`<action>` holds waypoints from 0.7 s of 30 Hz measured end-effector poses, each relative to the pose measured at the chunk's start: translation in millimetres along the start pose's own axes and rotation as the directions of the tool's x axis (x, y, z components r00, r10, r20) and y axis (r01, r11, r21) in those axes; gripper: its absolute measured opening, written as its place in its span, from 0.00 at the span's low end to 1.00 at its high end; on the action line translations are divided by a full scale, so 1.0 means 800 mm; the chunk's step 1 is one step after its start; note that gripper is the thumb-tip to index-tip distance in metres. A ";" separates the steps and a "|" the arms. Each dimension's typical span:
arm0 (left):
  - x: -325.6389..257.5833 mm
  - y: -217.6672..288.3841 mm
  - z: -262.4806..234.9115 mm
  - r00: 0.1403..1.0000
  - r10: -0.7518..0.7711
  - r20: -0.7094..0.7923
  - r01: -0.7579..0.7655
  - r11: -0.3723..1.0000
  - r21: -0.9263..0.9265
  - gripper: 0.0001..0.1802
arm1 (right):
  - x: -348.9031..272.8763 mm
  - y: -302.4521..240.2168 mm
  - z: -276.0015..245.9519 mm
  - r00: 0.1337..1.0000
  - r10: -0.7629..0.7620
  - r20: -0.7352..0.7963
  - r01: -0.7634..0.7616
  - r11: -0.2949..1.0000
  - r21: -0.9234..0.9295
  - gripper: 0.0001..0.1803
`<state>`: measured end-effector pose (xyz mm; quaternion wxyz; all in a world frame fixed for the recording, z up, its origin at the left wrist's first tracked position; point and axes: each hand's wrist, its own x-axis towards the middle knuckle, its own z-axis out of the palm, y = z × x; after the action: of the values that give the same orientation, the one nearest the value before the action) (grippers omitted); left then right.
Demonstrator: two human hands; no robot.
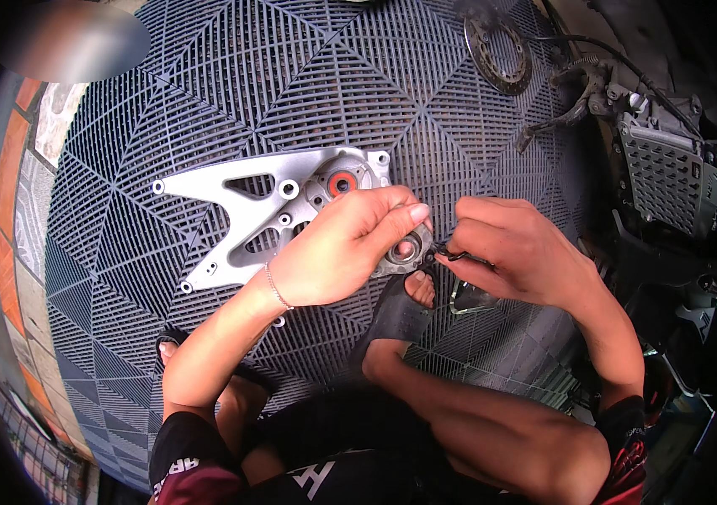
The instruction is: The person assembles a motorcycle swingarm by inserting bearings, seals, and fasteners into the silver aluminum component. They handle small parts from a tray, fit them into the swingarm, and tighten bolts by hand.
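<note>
A silver metal bracket [236, 189] with forked arms and cut-outs lies on the slatted mat, a red-ringed bearing [342, 183] set in its right part. My left hand [346, 244] is closed on a round grey metal part [407, 249] with a central hole, through which a fingertip shows. Whether this part joins the bracket is hidden by the hand. My right hand [514, 252] is closed around a slim black piece [458, 255], its kind mostly covered by the fingers. That piece's end is close to the right rim of the round part.
The grey slatted mat [207, 101] spreads under everything. A brake disc [497, 52] is at the far right, near a perforated metal guard [666, 177] and dark machine parts. My sandalled foot [400, 311] is just below the hands. Orange and pale tiles [15, 168] border the mat's left.
</note>
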<state>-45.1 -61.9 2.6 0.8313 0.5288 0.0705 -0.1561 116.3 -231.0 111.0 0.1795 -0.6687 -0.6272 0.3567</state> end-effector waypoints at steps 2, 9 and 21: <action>-0.001 0.000 0.000 1.000 -0.005 -0.007 0.005 0.996 0.083 0.20 | 0.001 0.001 0.003 1.000 0.012 0.013 -0.012 1.000 -0.002 0.18; 0.002 -0.002 0.008 0.999 -0.025 0.020 0.025 0.999 -0.026 0.17 | 0.001 0.000 -0.004 0.994 0.075 0.082 -0.080 0.995 0.061 0.18; 0.005 -0.006 0.014 0.995 0.028 0.096 0.000 0.959 -0.284 0.17 | -0.004 0.006 -0.011 0.989 0.086 0.119 -0.092 0.995 0.049 0.15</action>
<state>-43.7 -74.2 2.3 0.9020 0.3963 0.0474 -0.1645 126.4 -232.8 114.3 0.1447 -0.6689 -0.5963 0.4196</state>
